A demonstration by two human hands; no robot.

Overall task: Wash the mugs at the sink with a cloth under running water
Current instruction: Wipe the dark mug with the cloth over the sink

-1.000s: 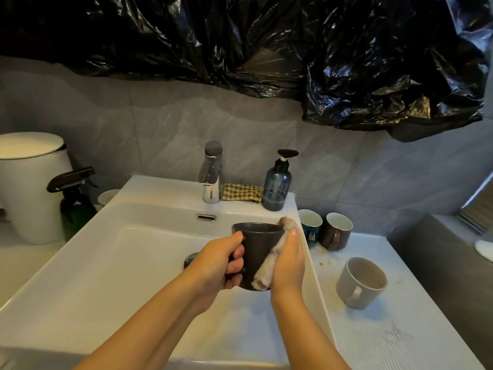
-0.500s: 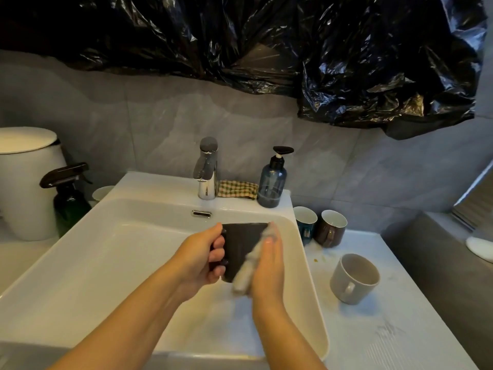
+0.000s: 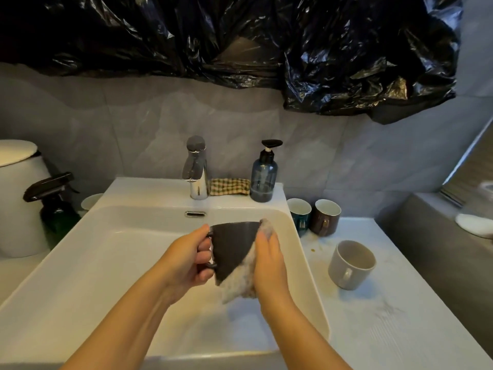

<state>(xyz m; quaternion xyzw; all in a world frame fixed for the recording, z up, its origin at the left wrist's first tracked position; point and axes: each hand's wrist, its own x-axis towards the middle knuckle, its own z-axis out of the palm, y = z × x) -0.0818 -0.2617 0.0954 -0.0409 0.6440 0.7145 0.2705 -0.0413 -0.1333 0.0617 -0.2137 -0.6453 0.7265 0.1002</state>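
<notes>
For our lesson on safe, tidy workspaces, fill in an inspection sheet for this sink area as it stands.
Surface: white counter, brown stains near the grey mug.
Job's things: dark mug and cloth over the sink; teal mug, brown mug and grey mug wait on the counter; no stream seen at the tap.
Clutter: soap bottle, checked cloth, spray bottle, white bin.
Hands: left hand grips the dark mug's handle; right hand presses the cloth against its side.
Cables: nothing seen.
Surroundings: grey tiled wall, black plastic sheet above.
</notes>
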